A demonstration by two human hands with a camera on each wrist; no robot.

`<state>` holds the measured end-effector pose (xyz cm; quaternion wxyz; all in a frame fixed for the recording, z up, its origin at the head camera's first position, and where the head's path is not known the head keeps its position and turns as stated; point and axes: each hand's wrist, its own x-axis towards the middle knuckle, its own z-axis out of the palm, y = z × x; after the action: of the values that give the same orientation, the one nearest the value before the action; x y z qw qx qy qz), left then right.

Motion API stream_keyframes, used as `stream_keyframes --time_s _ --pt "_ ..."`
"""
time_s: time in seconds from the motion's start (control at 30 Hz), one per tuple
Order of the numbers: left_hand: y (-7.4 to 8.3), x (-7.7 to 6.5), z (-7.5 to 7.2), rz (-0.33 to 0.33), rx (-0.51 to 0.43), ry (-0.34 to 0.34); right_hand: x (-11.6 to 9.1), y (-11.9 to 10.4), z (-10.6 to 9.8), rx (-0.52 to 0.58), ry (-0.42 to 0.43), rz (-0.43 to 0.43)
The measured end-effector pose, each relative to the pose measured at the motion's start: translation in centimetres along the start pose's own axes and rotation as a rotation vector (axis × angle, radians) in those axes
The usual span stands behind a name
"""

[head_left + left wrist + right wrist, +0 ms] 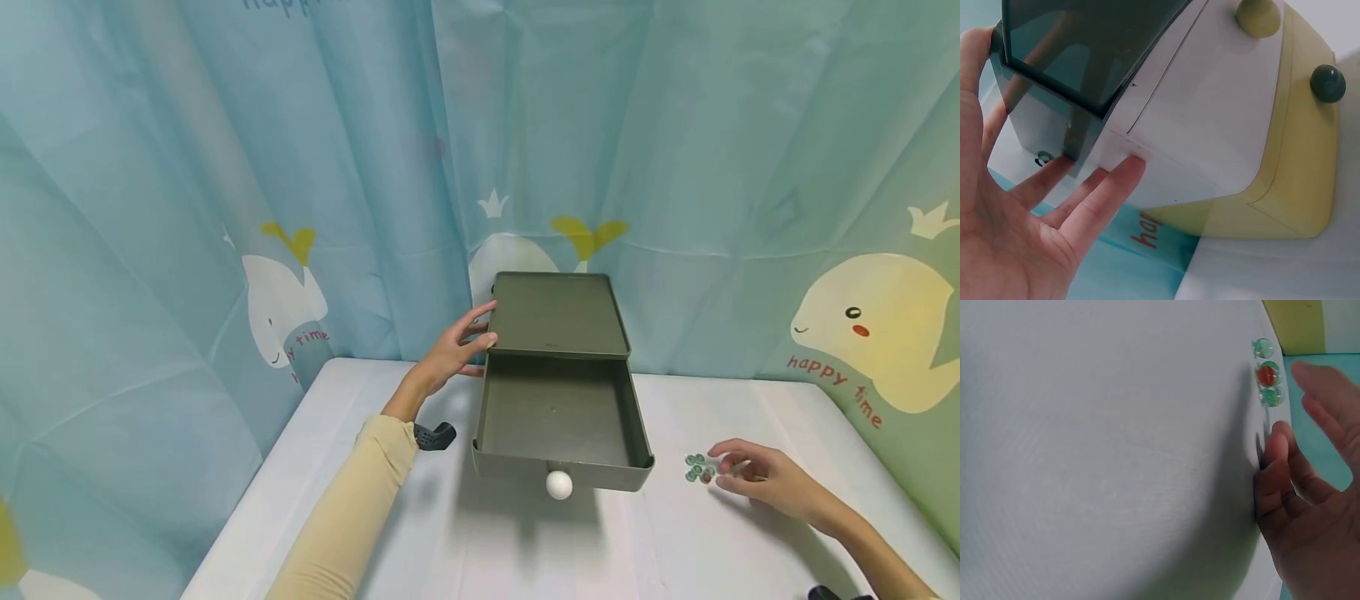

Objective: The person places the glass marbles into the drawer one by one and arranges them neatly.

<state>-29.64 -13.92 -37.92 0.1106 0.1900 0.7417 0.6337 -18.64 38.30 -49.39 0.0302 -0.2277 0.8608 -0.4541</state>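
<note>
A small chest of drawers [558,312] stands at the table's back, its dark green top drawer [555,417] pulled out with a bare inside showing. My left hand [453,350] rests against the chest's left side, fingers spread. In the left wrist view the fingertips [1130,167] touch the white middle section [1210,106]. On the right, my right hand [772,479] hovers beside a cluster of clear glass marbles [694,470], thumb and forefinger apart around nothing. One marble [1268,375] has a red core; others look green.
Below the white section is a yellow drawer section [1304,144] with a dark green knob [1327,84]. A white knob [558,485] sticks out from the open top drawer. A whale-print curtain [712,167] hangs behind the white table [675,550].
</note>
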Motion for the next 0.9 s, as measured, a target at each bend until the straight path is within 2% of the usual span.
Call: stream_keyframes --time_s 0.13,0.3,0.9 --pt "0.0 0.1 0.0 -0.002 0.002 0.001 0.2 0.4 0.4 -0.057 0.034 -0.067" --pt "0.1 0.0 0.0 -0.006 -0.001 0.001 0.3 0.7 0.7 -0.098 0.06 -0.076" --pt "0.1 -0.1 0.1 0.001 -0.002 0.002 0.4 0.1 1.5 -0.21 0.118 -0.002"
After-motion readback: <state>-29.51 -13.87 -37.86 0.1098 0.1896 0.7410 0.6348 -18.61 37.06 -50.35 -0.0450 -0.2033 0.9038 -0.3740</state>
